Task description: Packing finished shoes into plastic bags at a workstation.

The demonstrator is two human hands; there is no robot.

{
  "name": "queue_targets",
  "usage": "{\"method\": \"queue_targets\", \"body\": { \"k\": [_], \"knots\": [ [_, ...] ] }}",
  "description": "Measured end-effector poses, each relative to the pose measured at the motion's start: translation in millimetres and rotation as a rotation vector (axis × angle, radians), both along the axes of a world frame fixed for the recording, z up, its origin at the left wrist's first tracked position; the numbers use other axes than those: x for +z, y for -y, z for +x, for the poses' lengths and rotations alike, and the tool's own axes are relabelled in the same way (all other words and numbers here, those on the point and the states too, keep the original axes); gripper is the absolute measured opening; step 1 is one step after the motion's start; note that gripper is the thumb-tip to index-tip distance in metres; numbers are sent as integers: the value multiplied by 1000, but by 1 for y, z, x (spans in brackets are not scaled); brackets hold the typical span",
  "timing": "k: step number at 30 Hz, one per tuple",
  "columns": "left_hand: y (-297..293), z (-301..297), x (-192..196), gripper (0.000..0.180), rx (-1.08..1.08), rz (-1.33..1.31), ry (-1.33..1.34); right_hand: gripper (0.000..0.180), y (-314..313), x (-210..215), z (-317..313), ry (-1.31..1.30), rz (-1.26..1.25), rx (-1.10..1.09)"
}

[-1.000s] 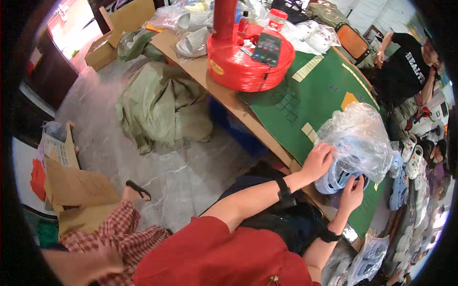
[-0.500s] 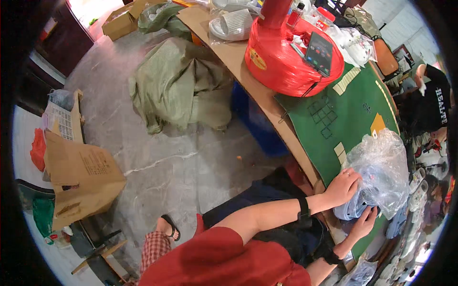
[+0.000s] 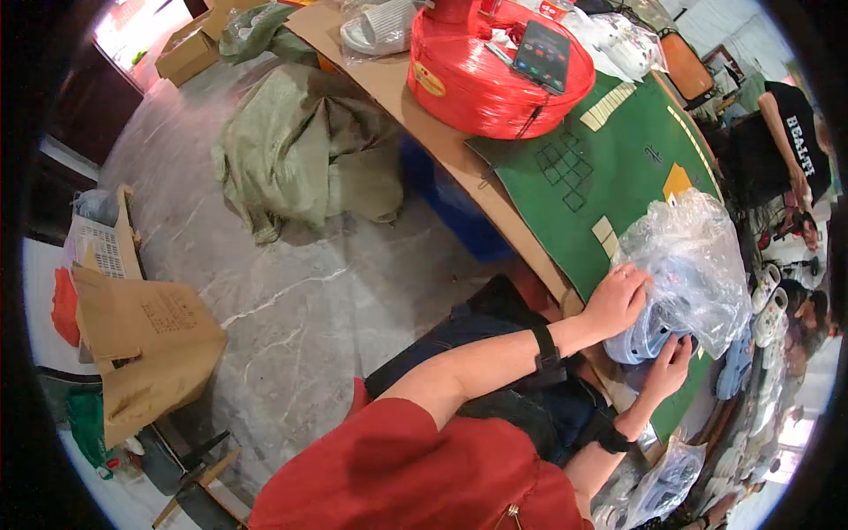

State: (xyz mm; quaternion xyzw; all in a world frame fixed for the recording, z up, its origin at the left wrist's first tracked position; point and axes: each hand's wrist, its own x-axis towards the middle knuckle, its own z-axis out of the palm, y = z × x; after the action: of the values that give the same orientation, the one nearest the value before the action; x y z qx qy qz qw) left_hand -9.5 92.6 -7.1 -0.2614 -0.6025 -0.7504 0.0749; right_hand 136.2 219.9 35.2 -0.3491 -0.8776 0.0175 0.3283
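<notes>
Light blue clogs (image 3: 632,344) lie on the green mat, partly inside a clear plastic bag (image 3: 698,256). My left hand (image 3: 618,300) is closed at the near-left side of the bag, its fingers bent on the film over the clogs. Lower down, my right hand (image 3: 669,367) has its fingers on the clog's side with the thumb curled in, so it grips the shoe. The clogs' far end is blurred behind crumpled film.
The green mat (image 3: 521,190) covers the table; a big red roll of plastic twine (image 3: 495,88) with a phone (image 3: 541,57) on top stands farther back. More clogs (image 3: 768,318) line the right side, where another person (image 3: 777,146) works. A cardboard box (image 3: 159,344) sits left.
My view has shifted, so the table and mat appear farther left and higher. Both hands stay at the bagged clogs. The other person's arm at the right has lowered.
</notes>
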Motion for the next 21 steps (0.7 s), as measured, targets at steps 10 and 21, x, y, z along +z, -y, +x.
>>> {"method": "queue_targets", "body": {
  "k": [10,21],
  "knots": [
    [-5,-2,5,16,-56,-84,24,61,0,23,-7,121,-368,-54],
    [18,0,21,22,62,-92,-308,49,-12,48,-4,132,-437,112]
  ]
}}
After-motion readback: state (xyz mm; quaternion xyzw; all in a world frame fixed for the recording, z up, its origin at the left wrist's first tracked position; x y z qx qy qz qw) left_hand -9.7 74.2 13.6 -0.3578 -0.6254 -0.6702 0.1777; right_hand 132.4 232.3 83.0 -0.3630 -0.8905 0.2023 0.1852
